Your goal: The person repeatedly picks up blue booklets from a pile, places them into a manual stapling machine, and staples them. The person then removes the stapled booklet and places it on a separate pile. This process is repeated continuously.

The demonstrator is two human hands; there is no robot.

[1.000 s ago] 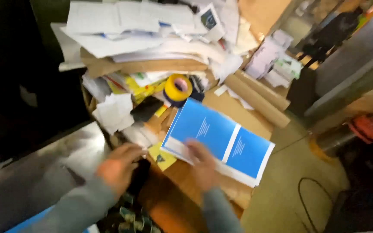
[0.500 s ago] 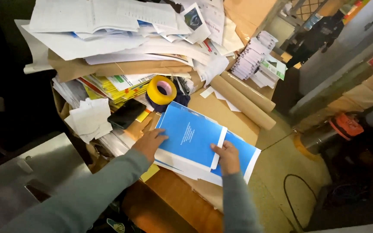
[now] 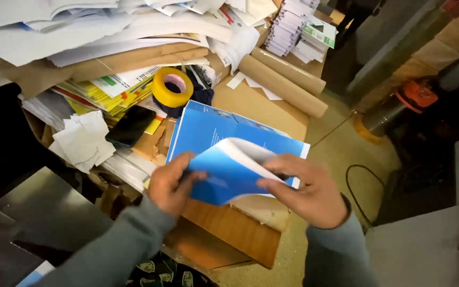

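Change: half a second ago the blue sheet [image 3: 224,159] lay flat under my hands; now its near part is lifted and curled back over itself, so I see its white underside.
Left hand: my left hand [image 3: 173,183] grasps the near left edge of the blue sheet, thumb on top.
Right hand: my right hand [image 3: 306,191] pinches the curled part from the right side.
Where the sheet is: it lies on the brown tabletop [image 3: 229,228], at about 12 o'clock from my hands, with its far end flat.
What it means: I think the sheet is being folded or turned over, and the fold is only half made.
Edges: the tabletop corner sits right under my hands, at 6 o'clock; past it is the floor [image 3: 341,154].
Crowded side: a yellow tape roll [image 3: 172,87], a black phone [image 3: 131,126] and a heap of papers [image 3: 107,32] fill 10 to 12 o'clock.
Open room: there is room at 3 o'clock, over the floor; cardboard tubes [image 3: 285,79] lie at 1 o'clock.
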